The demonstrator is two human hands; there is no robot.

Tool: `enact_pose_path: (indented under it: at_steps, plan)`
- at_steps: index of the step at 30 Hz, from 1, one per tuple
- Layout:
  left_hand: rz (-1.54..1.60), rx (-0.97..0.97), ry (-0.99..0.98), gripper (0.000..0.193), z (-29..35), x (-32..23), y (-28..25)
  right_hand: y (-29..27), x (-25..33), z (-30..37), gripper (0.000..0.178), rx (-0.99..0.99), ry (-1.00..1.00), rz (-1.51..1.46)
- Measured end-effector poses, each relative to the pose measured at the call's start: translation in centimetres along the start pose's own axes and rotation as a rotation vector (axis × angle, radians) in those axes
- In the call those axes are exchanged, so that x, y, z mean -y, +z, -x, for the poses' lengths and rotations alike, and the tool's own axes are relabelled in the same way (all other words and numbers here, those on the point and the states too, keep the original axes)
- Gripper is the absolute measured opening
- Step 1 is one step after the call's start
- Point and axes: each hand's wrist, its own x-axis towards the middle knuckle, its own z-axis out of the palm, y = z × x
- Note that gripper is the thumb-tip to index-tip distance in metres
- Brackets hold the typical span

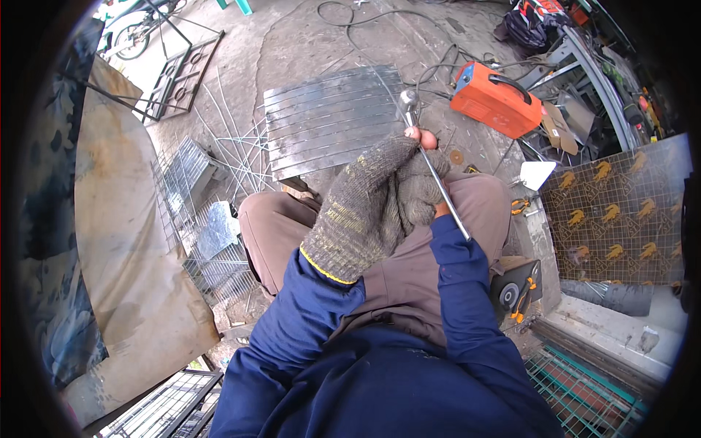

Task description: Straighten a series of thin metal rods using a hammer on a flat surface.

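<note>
My left hand point(365, 201), in a worn grey knit glove with a yellow cuff edge, is raised in front of my lap. Close against it is my right hand point(423, 186), in a similar grey glove. Bare fingertips show at the top of the gloves. A slim shiny metal rod point(442, 182) with a rounded head slants from the fingertips down past my right wrist. Both hands are closed together at the rod; which fingers bear on it is partly hidden. Just beyond lies a grey slatted metal panel point(332, 117), raised on a support.
An orange machine with a black handle point(496, 98) stands at the far right amid black cables. Thin metal rods point(244, 150) and wire mesh point(212, 241) lie to the left. Orange-handled pliers point(520, 206) lie beside my right knee. A patterned board point(613, 212) leans at right.
</note>
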Motion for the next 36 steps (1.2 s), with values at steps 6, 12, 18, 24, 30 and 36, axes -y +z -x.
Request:
enact_pose_path:
  at_steps: [6,12,18,24,30,36]
  plan:
    - [-0.309,-0.145,-0.096,0.02,0.8,0.7,-5.1,-0.3,-0.2,-0.1,0.052,0.007,-0.076,-0.023]
    - [-0.552,-0.257,-0.216,0.018,1.4,1.4,-10.9,-0.6,0.4,0.0,0.053,0.0,0.029,0.027]
    - [-0.767,-0.289,-0.172,0.02,1.1,3.1,-18.2,0.0,0.6,0.3,0.054,-0.004,0.02,0.017]
    - [-1.084,-0.192,-0.027,0.023,1.0,3.3,-20.8,0.2,1.1,1.2,0.055,-0.034,0.006,0.006]
    - [-1.064,-0.268,-0.199,0.024,1.0,2.9,-19.5,0.1,2.5,2.0,0.054,0.017,0.03,-0.132]
    - [-1.038,-0.217,-0.149,0.024,0.8,3.3,-21.7,0.6,2.7,0.0,0.052,0.05,-0.104,0.044]
